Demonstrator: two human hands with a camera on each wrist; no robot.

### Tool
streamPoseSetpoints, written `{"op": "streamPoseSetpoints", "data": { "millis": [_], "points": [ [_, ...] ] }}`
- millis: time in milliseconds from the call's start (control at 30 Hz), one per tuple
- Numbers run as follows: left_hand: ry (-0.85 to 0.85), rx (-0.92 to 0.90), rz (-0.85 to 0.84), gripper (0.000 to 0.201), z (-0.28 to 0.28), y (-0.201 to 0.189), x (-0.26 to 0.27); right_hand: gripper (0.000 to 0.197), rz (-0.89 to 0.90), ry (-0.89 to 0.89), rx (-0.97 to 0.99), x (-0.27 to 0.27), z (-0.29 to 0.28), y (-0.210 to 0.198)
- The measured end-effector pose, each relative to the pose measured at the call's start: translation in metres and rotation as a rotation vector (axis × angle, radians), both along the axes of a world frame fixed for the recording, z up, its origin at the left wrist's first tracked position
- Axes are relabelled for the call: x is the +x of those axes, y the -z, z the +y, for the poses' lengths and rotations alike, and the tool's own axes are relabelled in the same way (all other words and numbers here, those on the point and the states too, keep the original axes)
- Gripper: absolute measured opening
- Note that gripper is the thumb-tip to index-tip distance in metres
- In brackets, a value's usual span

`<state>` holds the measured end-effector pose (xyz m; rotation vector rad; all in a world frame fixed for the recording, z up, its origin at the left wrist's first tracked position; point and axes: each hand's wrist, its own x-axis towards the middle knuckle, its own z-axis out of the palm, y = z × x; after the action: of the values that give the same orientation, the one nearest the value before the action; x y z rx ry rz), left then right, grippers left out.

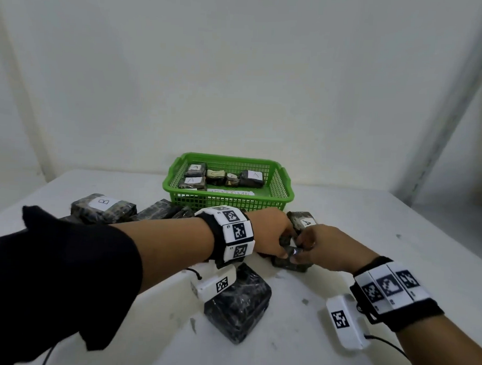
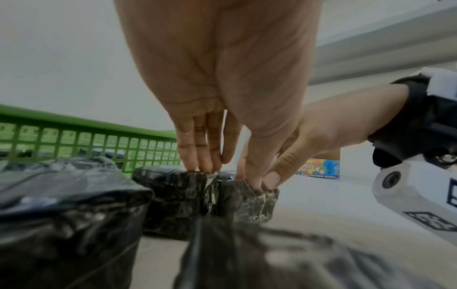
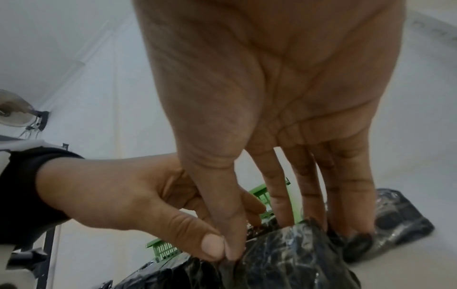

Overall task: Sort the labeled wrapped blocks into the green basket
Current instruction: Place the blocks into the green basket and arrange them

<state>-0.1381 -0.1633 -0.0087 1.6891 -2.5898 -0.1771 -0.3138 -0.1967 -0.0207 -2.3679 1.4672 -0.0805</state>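
Head view: basket [image 1: 285, 184] blocks [image 1: 251, 178] read "A", one perhaps "C".

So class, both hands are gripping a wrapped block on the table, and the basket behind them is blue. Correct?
Not quite: the basket is green, as the head view shows. Both the left hand and right hand do grip a wrapped block.

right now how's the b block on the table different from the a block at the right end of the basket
The B block lies on the table, outside the green basket; the A block sits inside it. Their white labels carry different letters. The B block looks larger, though it is also nearer the camera. Neither is touched by a hand. Both are dark blocks in shiny wrap with a white paper label on top.
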Motion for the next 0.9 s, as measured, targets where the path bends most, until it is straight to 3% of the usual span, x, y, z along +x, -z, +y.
{"op": "streamPoseSetpoints", "data": {
  "millis": [233,367,567,733,900],
  "points": [
    [0.027,0.025,-0.213,0.039,-0.016,0.008,-0.016,0.030,-0.010,0.014,0.086,-0.006,-0.015,0.018],
    [0.028,0.059,-0.271,0.043,-0.019,0.013,-0.015,0.025,-0.205,0.033,0.127,-0.014,-0.022,0.025],
    [-0.045,0.144,0.067,0.039,-0.013,-0.009,-0.001,0.030,-0.500,0.011,0.116,-0.023,-0.023,0.017],
    [-0.124,0.051,0.366,0.029,-0.007,-0.018,0.024,0.033,-0.743,-0.001,0.088,-0.011,-0.021,0.010],
    [-0.179,-0.002,0.766,0.037,0.010,-0.019,0.048,0.034,-0.988,-0.035,0.137,0.010,-0.011,-0.001]
  ]
}}
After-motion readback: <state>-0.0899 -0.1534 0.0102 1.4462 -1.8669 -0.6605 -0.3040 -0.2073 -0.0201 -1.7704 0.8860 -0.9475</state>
